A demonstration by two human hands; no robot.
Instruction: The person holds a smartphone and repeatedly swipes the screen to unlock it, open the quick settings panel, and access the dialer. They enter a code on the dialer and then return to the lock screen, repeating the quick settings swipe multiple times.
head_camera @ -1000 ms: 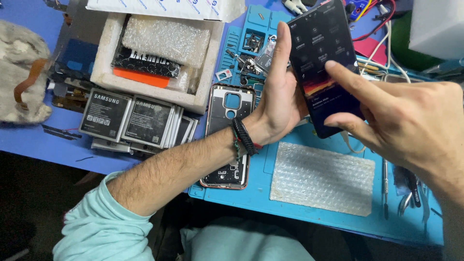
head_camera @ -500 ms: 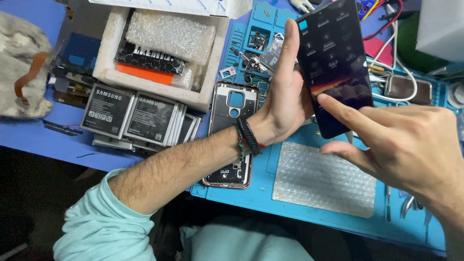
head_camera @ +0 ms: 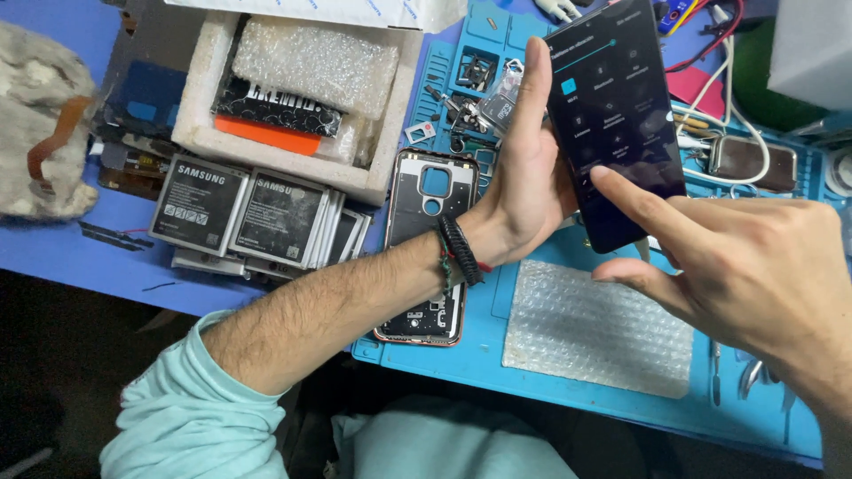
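Note:
My left hand [head_camera: 524,191] grips a dark smartphone [head_camera: 617,115] upright above the blue work mat [head_camera: 497,355], thumb along its left edge. The screen is lit with a dim panel of icons. My right hand [head_camera: 745,266] reaches in from the right, and its index fingertip touches the lower part of the screen. A black braided band sits on my left wrist. Under my left forearm lies an opened phone frame [head_camera: 430,244] with its back off.
A piece of bubble wrap [head_camera: 599,328] lies on the mat. Several flat phone batteries [head_camera: 257,217] are stacked at left beside a white foam box [head_camera: 293,98]. Small parts, cables and tweezers crowd the mat's far side and right edge. A grey cloth [head_camera: 44,133] is far left.
The screen went from a bright picture to a dark icon panel. The phone rose a little, and my right index finger slid up from its lower edge onto the screen.

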